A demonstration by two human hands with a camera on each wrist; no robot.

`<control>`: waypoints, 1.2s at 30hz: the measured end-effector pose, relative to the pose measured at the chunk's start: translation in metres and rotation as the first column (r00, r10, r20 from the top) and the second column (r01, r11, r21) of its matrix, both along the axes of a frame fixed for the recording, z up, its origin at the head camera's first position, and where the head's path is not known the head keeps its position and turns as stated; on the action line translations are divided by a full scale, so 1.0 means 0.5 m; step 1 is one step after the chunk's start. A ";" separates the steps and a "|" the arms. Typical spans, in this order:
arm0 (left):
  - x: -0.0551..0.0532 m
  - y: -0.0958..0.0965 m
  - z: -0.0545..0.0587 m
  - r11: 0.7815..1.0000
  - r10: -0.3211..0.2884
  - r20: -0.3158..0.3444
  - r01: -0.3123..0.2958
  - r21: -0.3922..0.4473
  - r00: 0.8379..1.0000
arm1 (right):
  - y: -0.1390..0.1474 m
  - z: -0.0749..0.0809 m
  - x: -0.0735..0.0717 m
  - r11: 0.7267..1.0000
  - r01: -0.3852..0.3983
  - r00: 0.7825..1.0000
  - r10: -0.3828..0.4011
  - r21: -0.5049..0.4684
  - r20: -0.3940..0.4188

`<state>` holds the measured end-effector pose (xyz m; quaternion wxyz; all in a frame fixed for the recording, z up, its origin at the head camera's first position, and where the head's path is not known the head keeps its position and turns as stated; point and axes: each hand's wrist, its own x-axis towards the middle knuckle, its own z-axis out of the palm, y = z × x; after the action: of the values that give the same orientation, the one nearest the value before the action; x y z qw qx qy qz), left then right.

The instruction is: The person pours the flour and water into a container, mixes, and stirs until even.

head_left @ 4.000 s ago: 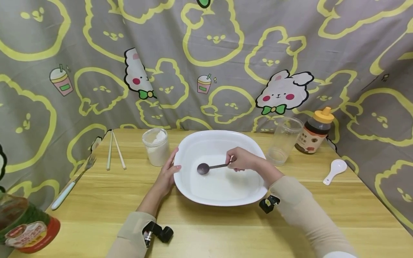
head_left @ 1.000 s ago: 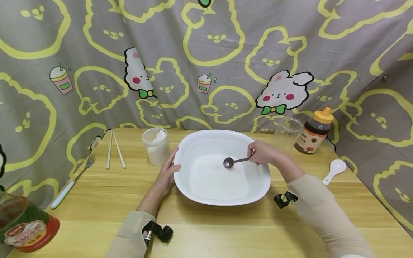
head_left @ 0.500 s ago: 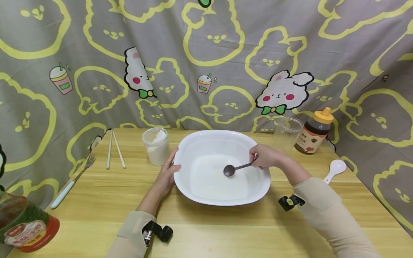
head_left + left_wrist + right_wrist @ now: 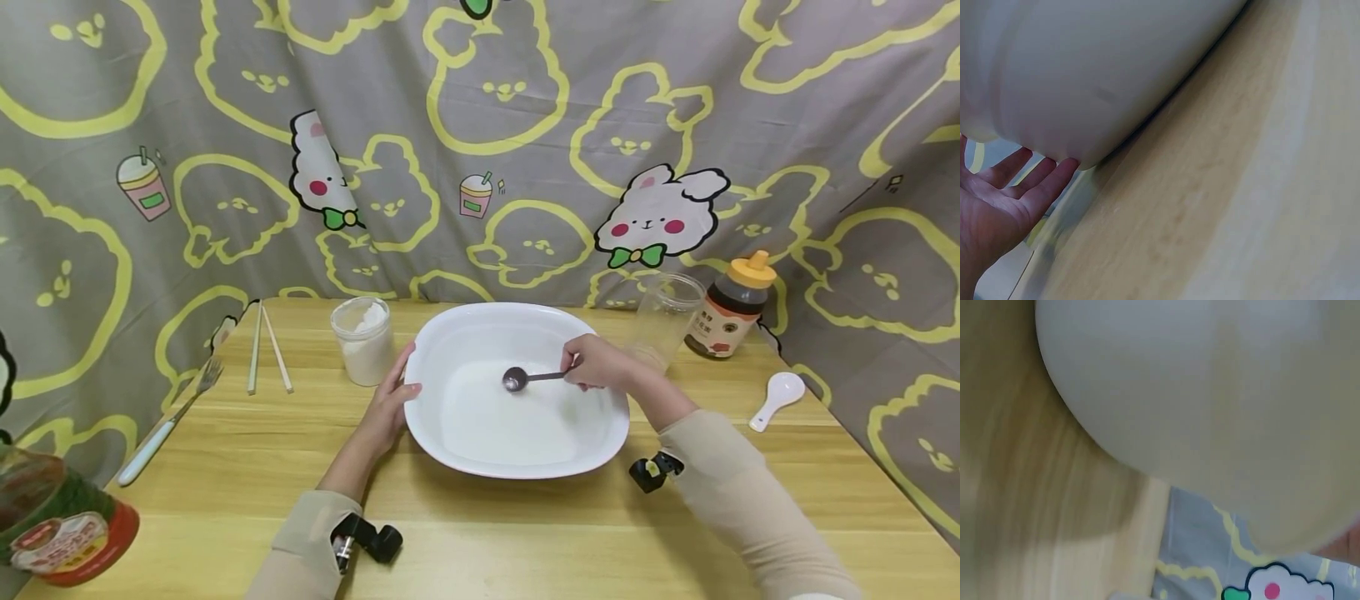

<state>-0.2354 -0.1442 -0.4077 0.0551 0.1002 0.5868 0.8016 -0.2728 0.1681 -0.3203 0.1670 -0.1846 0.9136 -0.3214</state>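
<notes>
A white oval basin with milky white liquid in its bottom stands at the middle of the table. My left hand holds its left side, thumb over the rim and fingers against the outer wall. In the left wrist view, the fingertips of that hand meet the basin's outside. My right hand reaches over the right rim and pinches the handle of a dark brown spoon, whose round bowl is at the liquid. The basin wall hides the spoon and most of that hand in the right wrist view.
Left of the basin are a jar of white powder, chopsticks, a fork and a red-based container. To the right stand a clear cup and a yellow-capped bottle, with a white spoon lying nearby.
The right hand has carried the brown spoon from mid-basin rightward, then back left and slightly up over the last half second. The left hand and basin stay in place.
</notes>
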 end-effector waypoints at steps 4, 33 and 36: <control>0.000 0.001 0.000 1.000 0.002 -0.001 -0.002 0.004 1.000 | -0.017 -0.007 0.011 0.995 -0.083 0.994 0.086 -0.052 0.063; 0.000 0.000 0.001 1.000 0.004 0.004 -0.004 0.004 1.000 | 0.004 0.010 -0.008 0.992 0.083 0.993 -0.074 0.092 -0.095; 0.001 0.000 0.001 1.000 0.004 0.002 -0.004 0.003 1.000 | -0.008 -0.002 -0.011 0.997 0.079 0.997 -0.079 -0.004 0.000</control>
<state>-0.2350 -0.1440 -0.4071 0.0539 0.0981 0.5857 0.8028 -0.2781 0.1642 -0.3211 0.1538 -0.1488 0.9197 -0.3293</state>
